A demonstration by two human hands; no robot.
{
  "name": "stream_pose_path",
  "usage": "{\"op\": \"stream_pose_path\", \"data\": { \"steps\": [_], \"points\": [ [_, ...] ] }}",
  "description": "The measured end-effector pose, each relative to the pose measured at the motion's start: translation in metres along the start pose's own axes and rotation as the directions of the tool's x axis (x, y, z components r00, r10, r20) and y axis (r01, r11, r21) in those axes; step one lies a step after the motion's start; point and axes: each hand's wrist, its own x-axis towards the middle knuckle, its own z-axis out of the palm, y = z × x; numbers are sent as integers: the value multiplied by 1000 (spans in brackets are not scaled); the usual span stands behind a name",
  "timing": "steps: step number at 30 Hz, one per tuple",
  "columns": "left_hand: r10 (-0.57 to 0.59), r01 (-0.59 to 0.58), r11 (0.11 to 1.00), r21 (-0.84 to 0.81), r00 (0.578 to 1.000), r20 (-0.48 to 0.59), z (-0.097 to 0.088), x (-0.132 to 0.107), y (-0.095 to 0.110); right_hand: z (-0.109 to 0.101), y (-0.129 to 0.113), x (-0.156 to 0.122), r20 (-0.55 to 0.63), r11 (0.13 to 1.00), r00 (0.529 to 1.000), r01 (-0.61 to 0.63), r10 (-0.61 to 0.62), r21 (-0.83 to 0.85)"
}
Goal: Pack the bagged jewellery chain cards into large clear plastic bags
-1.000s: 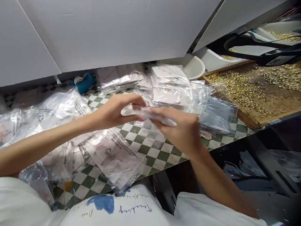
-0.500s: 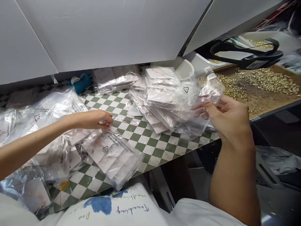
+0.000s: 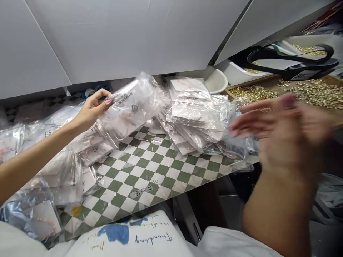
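My left hand (image 3: 92, 109) is raised over the green-and-white checked table (image 3: 150, 175) and pinches the corner of a clear plastic bag (image 3: 131, 107) with white cards inside. The bag hangs tilted in the air, just left of a stack of similar bagged cards (image 3: 195, 114). My right hand (image 3: 281, 132) hovers at the right, in front of that stack, blurred by motion; its fingers are stretched out and apart, and nothing shows in them.
More clear bags (image 3: 53, 160) pile up on the left of the table. A wooden tray (image 3: 308, 103) strewn with small gold rings lies at the right, with a black-framed tool (image 3: 292, 66) and a white bowl (image 3: 217, 82) behind. White boards stand at the back.
My left hand has lifted a bag of cards from the table's front up into the air. My right hand let go of the bag it held and swung rightward, open.
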Motion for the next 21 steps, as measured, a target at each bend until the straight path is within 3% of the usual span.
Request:
{"op": "stream_pose_path", "data": {
  "steps": [1, 2, 3, 4, 5, 7, 9, 12, 17, 21],
  "points": [
    [-16, 13, 999, -50, 999, -45, 3, -2, 0, 13, -11, -9, 346, 988, 933, -136, 103, 73],
    [-36, 29, 996, -90, 997, -74, 7, -4, 0, 28, -19, -16, 651, 956, 739, -287, 176, 68],
    [-60, 50, 992, -116, 995, -83, 12, -7, 1, 46, -25, -23, 791, 920, 581, -387, 193, 60],
    [-89, 79, 989, -125, 993, -74, 16, -9, 2, 65, -30, -28, 861, 887, 477, -456, 176, 72],
    [-128, 121, 986, -116, 991, -51, 18, -12, 3, 84, -32, -31, 894, 855, 418, -511, 165, 81],
    [-221, 221, 975, -23, 975, -12, 18, -17, 7, 120, -33, -34, 867, 798, 431, -599, 251, 67],
    [-260, 266, 951, 156, 964, -56, 8, -23, 12, 147, -31, -34, 817, 774, 465, -632, 340, 37],
    [-184, 237, 891, 388, 968, -168, -21, -40, 25, 172, -29, -31, 775, 800, 486, -598, 405, -43],
    [-126, 227, 832, 505, 966, -226, -59, -88, 48, 181, -23, -24, 692, 887, 562, -368, 452, -281],
    [-91, 274, 640, 718, 955, -283, -73, -118, 52, 168, -22, -17, 598, 860, 673, -115, 435, -496]
  ]
}}
